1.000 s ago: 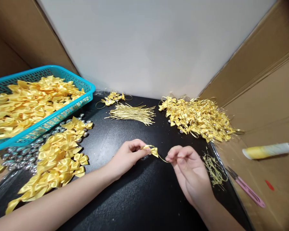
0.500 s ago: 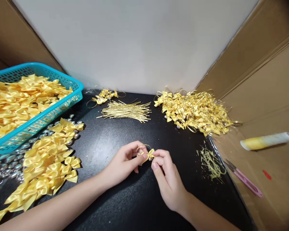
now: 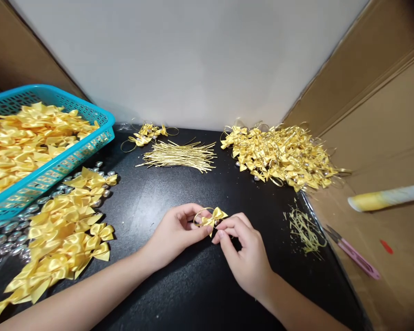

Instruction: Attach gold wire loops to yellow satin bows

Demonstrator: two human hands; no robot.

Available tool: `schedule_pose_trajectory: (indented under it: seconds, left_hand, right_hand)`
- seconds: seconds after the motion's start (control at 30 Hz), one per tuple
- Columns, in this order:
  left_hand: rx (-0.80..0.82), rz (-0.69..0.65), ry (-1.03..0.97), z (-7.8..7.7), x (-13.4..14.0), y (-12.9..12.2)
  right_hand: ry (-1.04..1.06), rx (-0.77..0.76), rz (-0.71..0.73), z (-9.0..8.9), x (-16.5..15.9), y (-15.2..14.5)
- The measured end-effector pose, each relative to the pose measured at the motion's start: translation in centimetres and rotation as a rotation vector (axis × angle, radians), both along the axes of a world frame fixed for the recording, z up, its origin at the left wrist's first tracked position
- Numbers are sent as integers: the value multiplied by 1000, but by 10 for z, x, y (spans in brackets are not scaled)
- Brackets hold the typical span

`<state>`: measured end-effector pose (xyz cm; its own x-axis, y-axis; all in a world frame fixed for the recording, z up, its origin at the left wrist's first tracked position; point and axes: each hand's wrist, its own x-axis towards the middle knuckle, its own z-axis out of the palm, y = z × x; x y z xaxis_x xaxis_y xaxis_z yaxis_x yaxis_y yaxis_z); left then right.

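Over the middle of the black table, my left hand pinches a small yellow ribbon bow between thumb and fingers. A thin gold cord loops out from the bow above that hand, and a small silvery bead shows at the bow's centre. Just to the right, my right hand is closed at the fingertips beside the bow, pinching what looks like the cord's end; the fingers partly hide it. Straight gold cords lie in a bundle beyond my hands.
Left: a blue basket of bows, loose bows and silvery beads. Back: a few looped bows. Right: a heap of finished-looking bows, cord scraps, pink-handled snips and a yellow-white tube.
The bow has turned in my fingers and now shows its face and tails more fully. Both hands stay close together; the right fingertips have shifted slightly down and left along it.
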<state>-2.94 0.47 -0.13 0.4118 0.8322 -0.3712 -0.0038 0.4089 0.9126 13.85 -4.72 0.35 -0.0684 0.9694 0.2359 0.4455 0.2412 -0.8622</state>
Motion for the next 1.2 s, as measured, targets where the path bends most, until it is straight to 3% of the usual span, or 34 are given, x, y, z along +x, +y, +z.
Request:
schedule_pose_trajectory:
  seconds: [0.47, 1.2]
  left_hand:
    - [-19, 77, 40, 12, 4, -1]
    - [78, 90, 56, 10, 6, -5]
  right_hand:
    - [20, -35, -14, -4, -1, -2]
    - [-70, 40, -96, -6, -7, -4]
